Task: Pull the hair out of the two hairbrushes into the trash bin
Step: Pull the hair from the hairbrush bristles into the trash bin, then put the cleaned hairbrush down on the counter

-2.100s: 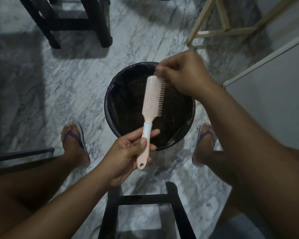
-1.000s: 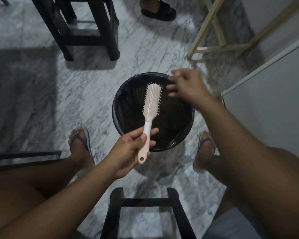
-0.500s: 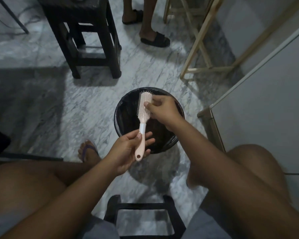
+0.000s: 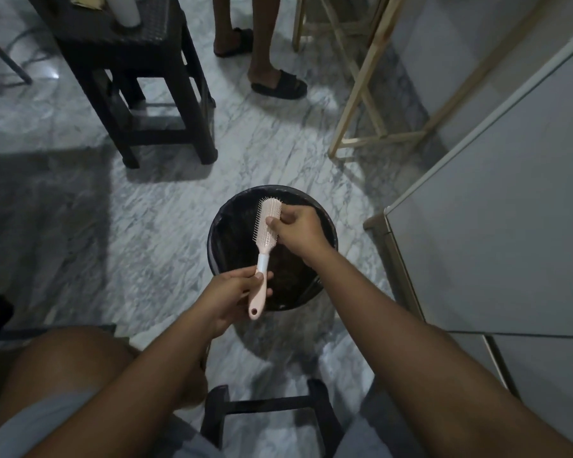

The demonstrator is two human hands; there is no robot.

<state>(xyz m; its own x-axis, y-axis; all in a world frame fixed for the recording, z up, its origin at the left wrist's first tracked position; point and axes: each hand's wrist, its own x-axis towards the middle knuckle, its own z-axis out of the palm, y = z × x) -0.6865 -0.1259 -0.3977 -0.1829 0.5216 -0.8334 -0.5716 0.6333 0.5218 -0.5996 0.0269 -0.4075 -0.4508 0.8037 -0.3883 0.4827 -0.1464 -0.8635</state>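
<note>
You sit with your legs apart, and the trash bin stands on the marble floor between them. The bin is round and black, with a dark bag inside. Your left hand is curled around the handle of the pink hairbrush, down near the end with the small hole. You hold the brush up over the open bin, with its head pointing away from you. The little bristles stick out on the left side. Your right hand is up at the head of the brush. Its thumb and fingers are pinched together on the right side of the head, touching it. You cannot tell if any hair is caught between them, because it is too small and dark to see. A dark stool stands on the floor past the bin, with a white cup on top. Another person's feet in black sandals are near it. A pale wooden frame stands to the right of them.
</note>
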